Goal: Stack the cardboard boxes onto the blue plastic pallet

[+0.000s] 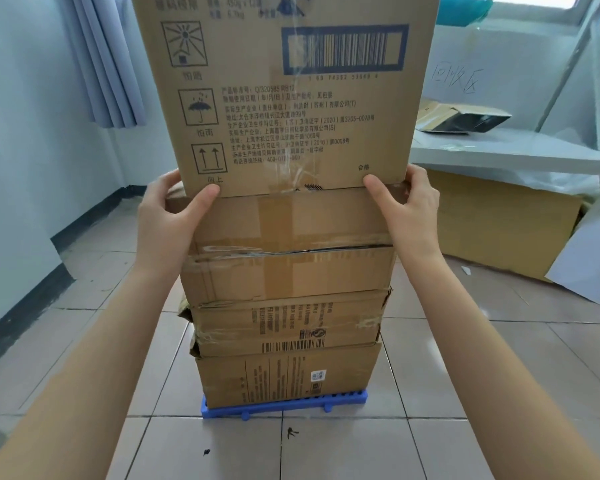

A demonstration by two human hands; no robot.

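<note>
The top box (284, 95) runs past the upper frame edge, so you cannot see its full height; its lower edge meets the taped box (288, 244) beneath. Your left hand (168, 216) and right hand (407, 209) clasp its bottom corners, thumbs on the printed face, remaining fingers hidden behind the cardboard. Two more boxes lie below, the lowest (284, 375) on the blue pallet (281, 407), mostly covered by the stack. All boxes are sealed; contents unseen.
</note>
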